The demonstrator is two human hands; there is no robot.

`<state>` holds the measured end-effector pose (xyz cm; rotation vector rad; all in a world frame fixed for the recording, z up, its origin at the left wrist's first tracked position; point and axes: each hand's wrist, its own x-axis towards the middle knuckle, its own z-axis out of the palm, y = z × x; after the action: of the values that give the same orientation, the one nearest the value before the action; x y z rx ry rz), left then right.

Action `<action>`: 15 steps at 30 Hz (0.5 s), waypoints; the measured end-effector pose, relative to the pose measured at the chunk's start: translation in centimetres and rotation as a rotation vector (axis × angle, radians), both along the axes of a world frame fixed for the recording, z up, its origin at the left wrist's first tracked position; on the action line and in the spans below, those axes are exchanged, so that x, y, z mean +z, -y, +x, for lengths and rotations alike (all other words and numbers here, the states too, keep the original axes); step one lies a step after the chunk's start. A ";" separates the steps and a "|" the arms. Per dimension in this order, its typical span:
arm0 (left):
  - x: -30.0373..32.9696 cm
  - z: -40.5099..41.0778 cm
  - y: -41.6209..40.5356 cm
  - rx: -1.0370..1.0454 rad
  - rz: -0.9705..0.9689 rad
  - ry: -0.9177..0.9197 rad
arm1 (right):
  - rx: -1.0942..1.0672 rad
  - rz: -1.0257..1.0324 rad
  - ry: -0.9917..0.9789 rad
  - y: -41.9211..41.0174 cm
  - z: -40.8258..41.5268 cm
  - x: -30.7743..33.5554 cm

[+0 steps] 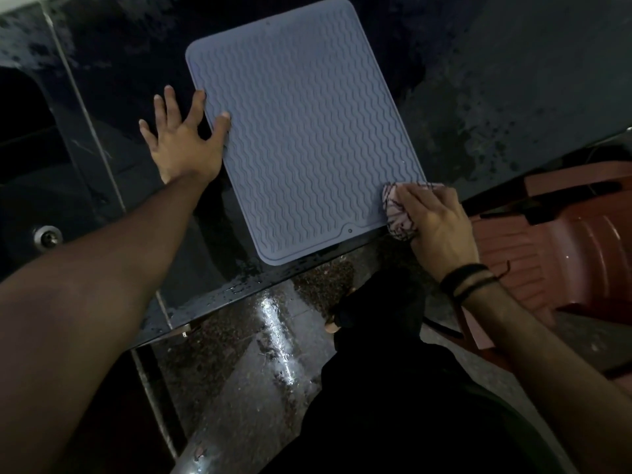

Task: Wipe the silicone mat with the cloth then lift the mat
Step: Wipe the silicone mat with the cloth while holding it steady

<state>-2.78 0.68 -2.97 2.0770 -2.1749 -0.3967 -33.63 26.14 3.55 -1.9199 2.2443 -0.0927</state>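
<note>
Head view: one grey silicone mat lies flat on the dark wet worktop, its near short side at the worktop's front edge. One left hand is spread wide and flat, fingers splayed, thumb and forefinger pressing the mat's left edge, holding nothing. One right hand, with dark bands at the wrist, is closed over one bunched pink patterned cloth, pressed on the mat's near right corner
</note>
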 end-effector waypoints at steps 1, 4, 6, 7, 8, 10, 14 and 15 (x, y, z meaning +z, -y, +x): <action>0.0 0.0 0.0 0.002 -0.001 -0.002 | -0.019 -0.033 0.045 -0.3 0.4 0.3; 0.0 0.0 -0.1 0.006 0.003 -0.001 | -0.004 -0.106 0.159 0.4 3.2 1.0; 0.2 0.0 -0.1 0.002 0.012 -0.001 | 0.086 -0.106 0.217 2.0 6.6 0.9; 0.2 0.0 -0.2 0.000 0.015 -0.001 | 0.136 -0.103 0.243 2.9 8.5 0.7; 0.3 0.0 -0.2 -0.002 0.016 0.000 | 0.186 -0.085 0.251 3.8 10.2 0.6; 0.4 0.0 -0.3 0.001 0.016 0.010 | 0.263 -0.004 0.214 5.0 12.6 0.0; 0.3 -0.1 -0.1 -0.004 0.019 0.014 | 0.275 0.027 0.179 3.9 11.0 -1.0; 0.3 -0.1 -0.2 -0.003 0.022 0.015 | 0.272 0.012 0.181 3.3 9.6 -1.2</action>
<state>-2.86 0.84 -2.71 2.0951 -2.1918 -0.4094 -24.00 22.84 2.39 -2.0969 1.8494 -0.2053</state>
